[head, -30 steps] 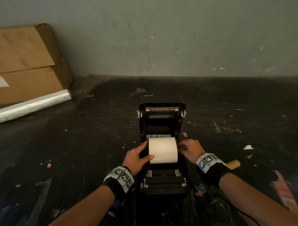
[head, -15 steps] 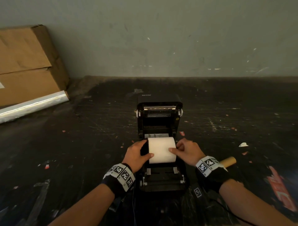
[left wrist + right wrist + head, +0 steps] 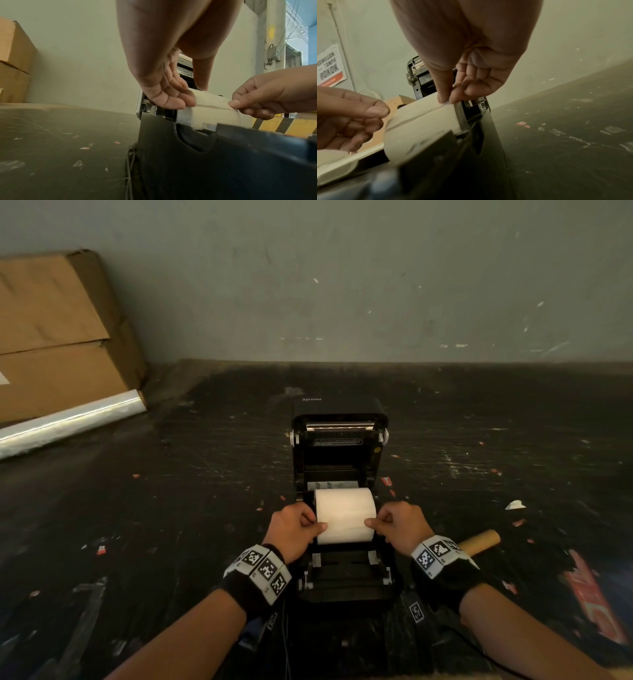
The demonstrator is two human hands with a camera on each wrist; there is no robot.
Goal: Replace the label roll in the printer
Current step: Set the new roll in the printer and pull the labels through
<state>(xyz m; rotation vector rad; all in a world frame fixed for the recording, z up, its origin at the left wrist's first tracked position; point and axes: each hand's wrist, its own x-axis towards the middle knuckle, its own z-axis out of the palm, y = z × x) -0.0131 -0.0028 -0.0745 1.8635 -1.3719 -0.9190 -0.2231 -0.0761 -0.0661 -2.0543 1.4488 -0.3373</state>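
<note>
A black label printer [image 3: 339, 440] stands on the dark table with its lid tipped up. A white label roll [image 3: 344, 513] lies across its open bay. My left hand [image 3: 294, 525] pinches the loose paper edge at the roll's left end, thumb on top. My right hand [image 3: 394, 523] pinches the same edge at the right end. The left wrist view shows the left hand [image 3: 171, 97] and the right hand [image 3: 254, 104] holding that paper edge [image 3: 212, 102] above the roll. The right wrist view shows thumb and forefinger of the right hand [image 3: 447, 100] nipping the edge on the roll [image 3: 423, 121].
An empty brown cardboard core [image 3: 479, 541] lies right of the printer behind my right wrist. Cardboard boxes [image 3: 58, 337] and a shiny film roll [image 3: 72, 419] sit at the far left by the wall. Paper scraps dot the table, with a red label [image 3: 596, 601] at right.
Both hands have shifted from cradling the roll's ends to pinching its loose paper edge on top. The roll has settled a little lower in the bay.
</note>
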